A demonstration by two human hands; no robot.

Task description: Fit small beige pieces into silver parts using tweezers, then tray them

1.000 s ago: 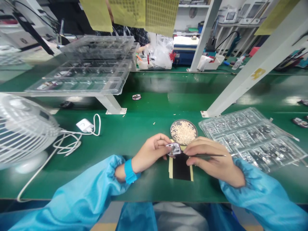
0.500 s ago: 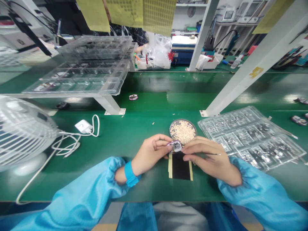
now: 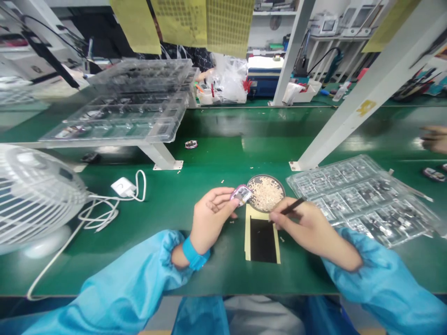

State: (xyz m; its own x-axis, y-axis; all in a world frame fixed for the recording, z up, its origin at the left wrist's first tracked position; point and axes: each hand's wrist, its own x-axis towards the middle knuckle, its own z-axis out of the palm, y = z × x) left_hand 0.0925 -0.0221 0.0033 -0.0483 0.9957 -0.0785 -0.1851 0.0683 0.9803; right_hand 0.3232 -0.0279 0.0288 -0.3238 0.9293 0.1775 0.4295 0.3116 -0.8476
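Note:
A small purple-rimmed device [image 3: 240, 194] is pinched between the thumb and fingers of my left hand [image 3: 210, 215], left of a round dish [image 3: 284, 180] of small pale pieces. My right hand [image 3: 303, 225] is closed on a dark, thin tool [image 3: 294, 206], probably tweezers, whose tip is too small to make out. It is at the dish's lower right edge, over the top of a black pad [image 3: 263, 241] with yellow tape strips along its sides. A few tiny pale pieces lie on the green table around the pad.
Clear compartment trays with parts lie right [image 3: 363, 197] and on a raised shelf at left [image 3: 139, 132]. A white fan [image 3: 35, 195] and a charger with cable [image 3: 123, 186] are left. Another device [image 3: 191, 144] lies behind; another person's hand [image 3: 435, 138] shows far right.
My left hand has moved the device left and slightly up, away from my right hand. The tool in my right hand now points up and right. Another person's hand has appeared at far right.

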